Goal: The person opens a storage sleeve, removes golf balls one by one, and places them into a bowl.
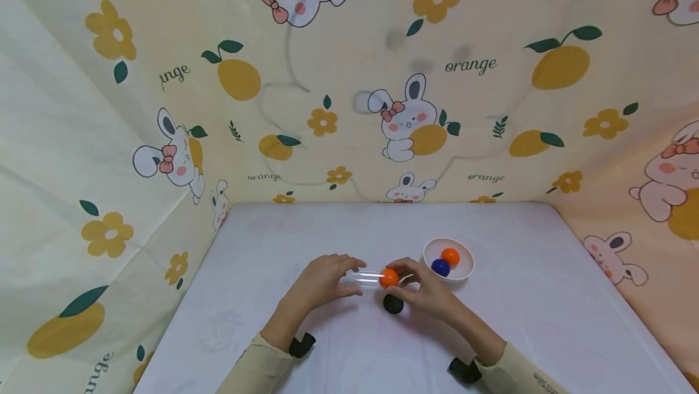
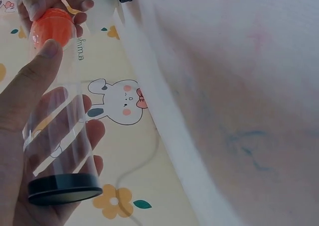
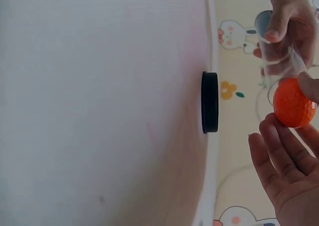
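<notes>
My left hand (image 1: 322, 280) grips a clear plastic tube (image 1: 367, 279) lying roughly level above the table. A black cap (image 2: 65, 188) closes the tube's end nearer my left palm. At the other end, my right hand (image 1: 428, 294) pinches a dimpled orange golf ball (image 3: 294, 102) between thumb and fingers. The ball sits at the tube's mouth, partly seen through the clear wall in the left wrist view; how far inside it is, I cannot tell. A loose black cap (image 1: 393, 304) lies on the table just below the right hand's fingers.
Behind the right hand stands a white bowl (image 1: 465, 269) holding an orange ball (image 1: 450, 256) and a dark blue ball (image 1: 440, 268). A white cloth covers the table (image 1: 349, 345). Patterned curtains (image 1: 349, 157) rise along its back and sides.
</notes>
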Motion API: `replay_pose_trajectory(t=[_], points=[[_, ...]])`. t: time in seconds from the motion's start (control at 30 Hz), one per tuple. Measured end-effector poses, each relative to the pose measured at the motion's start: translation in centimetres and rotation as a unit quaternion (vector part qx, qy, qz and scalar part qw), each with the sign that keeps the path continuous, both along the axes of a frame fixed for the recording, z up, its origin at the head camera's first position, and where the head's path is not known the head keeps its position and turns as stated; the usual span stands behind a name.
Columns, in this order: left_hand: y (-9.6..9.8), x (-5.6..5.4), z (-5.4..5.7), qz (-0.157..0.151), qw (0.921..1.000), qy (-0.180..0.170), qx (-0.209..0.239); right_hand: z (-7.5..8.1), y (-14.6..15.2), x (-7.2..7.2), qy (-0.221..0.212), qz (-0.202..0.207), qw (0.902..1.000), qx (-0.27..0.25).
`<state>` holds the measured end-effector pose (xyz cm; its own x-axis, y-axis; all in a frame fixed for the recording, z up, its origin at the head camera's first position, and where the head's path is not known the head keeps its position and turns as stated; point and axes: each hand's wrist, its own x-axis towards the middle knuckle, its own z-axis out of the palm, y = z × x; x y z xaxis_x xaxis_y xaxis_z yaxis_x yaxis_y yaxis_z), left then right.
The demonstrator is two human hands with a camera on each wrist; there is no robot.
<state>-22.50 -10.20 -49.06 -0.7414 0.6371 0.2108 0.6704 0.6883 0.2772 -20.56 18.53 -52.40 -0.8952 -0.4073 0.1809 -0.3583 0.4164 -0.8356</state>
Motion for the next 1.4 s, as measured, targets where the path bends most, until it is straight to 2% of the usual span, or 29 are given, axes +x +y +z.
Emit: replay_pose_trajectory(t=[0.13,0.57,0.97,1.13,1.4], points=[[0.0,0.0,-0.1,0.002,0.9999,-0.011,0.002,0.2,0.3,-0.1,0.014,0.000,0.9999,-0.002],[-0.2,0.0,-0.4,-0.005,1.0000,-0.001,0.003,1.4,2.8,-0.2,0.015,-0.062,0.9977,0.024],[-0.3,-0.1,-0.6,-0.010,0.9999,0.006,0.008,1.9,5.6,-1.0,0.128,-0.081,0.9884,0.006],[-0.3,-0.1,-0.6,-0.010,0.9999,0.005,0.006,2.1,6.5,-1.1,0.106,-0.099,0.9889,0.034],[-0.4,-0.1,-0.7,-0.011,0.9999,-0.002,0.008,2.0,7.8,-1.5,0.091,-0.108,0.9894,0.033]])
